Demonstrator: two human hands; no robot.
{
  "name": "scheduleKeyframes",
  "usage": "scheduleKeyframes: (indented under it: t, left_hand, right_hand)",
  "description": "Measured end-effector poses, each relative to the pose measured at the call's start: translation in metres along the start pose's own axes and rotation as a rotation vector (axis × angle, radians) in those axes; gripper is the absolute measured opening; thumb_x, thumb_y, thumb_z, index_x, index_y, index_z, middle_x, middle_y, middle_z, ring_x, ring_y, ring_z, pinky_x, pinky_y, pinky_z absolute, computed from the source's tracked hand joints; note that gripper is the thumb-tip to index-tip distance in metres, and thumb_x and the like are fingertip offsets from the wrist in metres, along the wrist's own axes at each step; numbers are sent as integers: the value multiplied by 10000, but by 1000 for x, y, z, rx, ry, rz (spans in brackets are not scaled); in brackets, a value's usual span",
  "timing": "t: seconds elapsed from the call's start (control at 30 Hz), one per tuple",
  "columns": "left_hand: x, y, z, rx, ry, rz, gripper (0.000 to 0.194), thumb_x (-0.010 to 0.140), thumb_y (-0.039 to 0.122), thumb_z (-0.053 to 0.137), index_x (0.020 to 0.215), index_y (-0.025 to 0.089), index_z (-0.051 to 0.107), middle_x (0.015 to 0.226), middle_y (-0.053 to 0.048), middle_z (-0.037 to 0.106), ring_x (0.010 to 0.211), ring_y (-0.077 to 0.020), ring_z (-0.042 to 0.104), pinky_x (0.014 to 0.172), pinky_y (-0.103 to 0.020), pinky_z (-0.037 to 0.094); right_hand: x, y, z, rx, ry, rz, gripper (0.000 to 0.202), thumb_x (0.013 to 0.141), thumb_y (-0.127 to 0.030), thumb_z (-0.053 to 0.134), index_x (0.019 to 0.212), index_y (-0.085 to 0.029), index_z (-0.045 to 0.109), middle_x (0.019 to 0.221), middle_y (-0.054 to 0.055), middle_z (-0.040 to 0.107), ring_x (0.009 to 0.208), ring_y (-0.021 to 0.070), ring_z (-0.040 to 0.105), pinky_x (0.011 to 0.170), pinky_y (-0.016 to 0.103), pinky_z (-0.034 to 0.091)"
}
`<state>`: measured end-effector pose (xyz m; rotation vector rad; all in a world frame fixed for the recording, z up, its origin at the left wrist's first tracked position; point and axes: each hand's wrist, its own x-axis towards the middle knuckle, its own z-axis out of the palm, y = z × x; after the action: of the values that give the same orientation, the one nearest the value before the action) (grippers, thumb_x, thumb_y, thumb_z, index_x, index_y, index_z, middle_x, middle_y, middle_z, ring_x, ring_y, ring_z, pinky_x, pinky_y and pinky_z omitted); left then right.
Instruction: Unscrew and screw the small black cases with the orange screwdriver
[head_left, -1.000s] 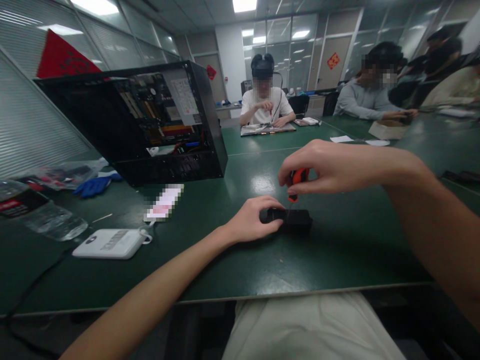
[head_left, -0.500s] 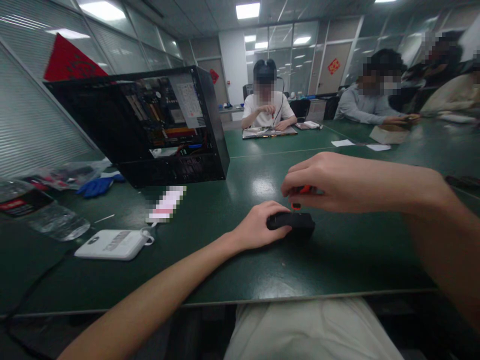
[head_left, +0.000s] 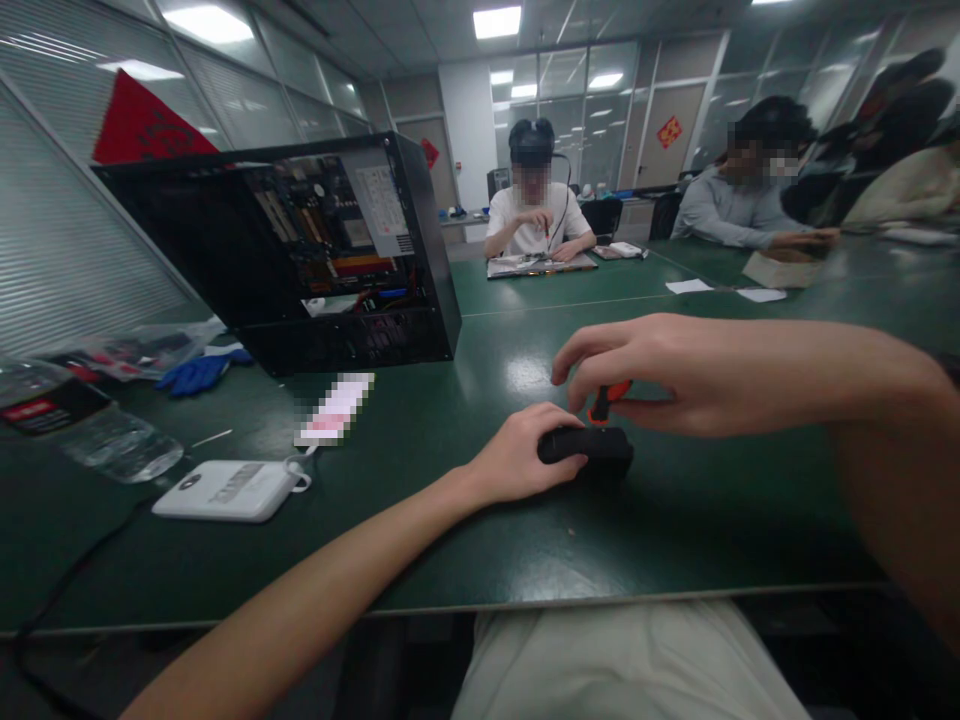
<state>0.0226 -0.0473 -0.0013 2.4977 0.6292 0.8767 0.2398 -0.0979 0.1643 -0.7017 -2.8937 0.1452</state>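
Note:
My left hand is wrapped round the left end of a small black box-shaped object and holds it on the green table. Just above that object, my right hand grips a short orange-and-black screwdriver, thumb on one side and bent fingers on the other. The screwdriver points down at the top face of the black object. Its tip is too small to make out, so I cannot tell whether it touches a screw.
An open black computer case stands at the back left. Nearer lie a white power bank with a cable, a blurred-out phone, a water bottle and blue gloves. Across the table sit other people, one working with a tool.
The fingers of my right hand have shifted and loosened round the screwdriver, so more of its handle shows. My left hand and the black object have stayed in place.

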Motion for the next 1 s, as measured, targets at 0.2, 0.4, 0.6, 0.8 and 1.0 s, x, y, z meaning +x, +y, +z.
scheduleKeyframes:
  t: [0.2, 0.4, 0.6, 0.8, 1.0]
  left_hand:
    - [-1, 0, 0, -15, 1, 12, 317, 879, 309, 748, 1159, 175, 686, 1165, -88, 719, 1070, -243, 684, 976, -361, 520]
    - [-1, 0, 0, -9, -3, 0, 315, 875, 317, 754, 1147, 173, 691, 1113, -80, 723, 1022, -232, 686, 951, -353, 524]
    - [-1, 1, -1, -11, -16, -3, 309, 874, 301, 748, 1149, 175, 684, 1147, -84, 719, 1045, -239, 682, 955, -358, 519]
    - [-1, 1, -1, -13, -13, -5, 318, 869, 306, 755, 1144, 162, 683, 1113, -76, 714, 1026, -225, 676, 952, -344, 512]
    - [-6, 6, -9, -9, -85, -2, 320, 847, 289, 741, 1133, 163, 673, 1091, -79, 700, 993, -228, 669, 914, -343, 522]
  right_hand:
    - [1, 5, 4, -87, 81, 96, 209, 985, -263, 565, 1062, -206, 750, 1039, 59, 714, 901, 190, 656, 752, 288, 456]
    - [-1, 6, -2, 10, 11, 12, 221, 948, -269, 607, 1101, -246, 765, 1233, 55, 693, 1013, 198, 669, 806, 282, 493]
    - [1, 9, 2, -62, 61, 64, 252, 959, -221, 559, 1106, -229, 763, 1102, 53, 725, 944, 194, 675, 800, 297, 493]
    - [-2, 7, -3, 4, -3, 74, 229, 943, -280, 591, 1090, -258, 766, 1257, 51, 695, 1040, 213, 679, 831, 291, 512]
    - [-13, 19, 7, -8, 9, 298, 217, 908, -365, 675, 1013, -236, 814, 925, 55, 776, 781, 198, 694, 673, 278, 472]
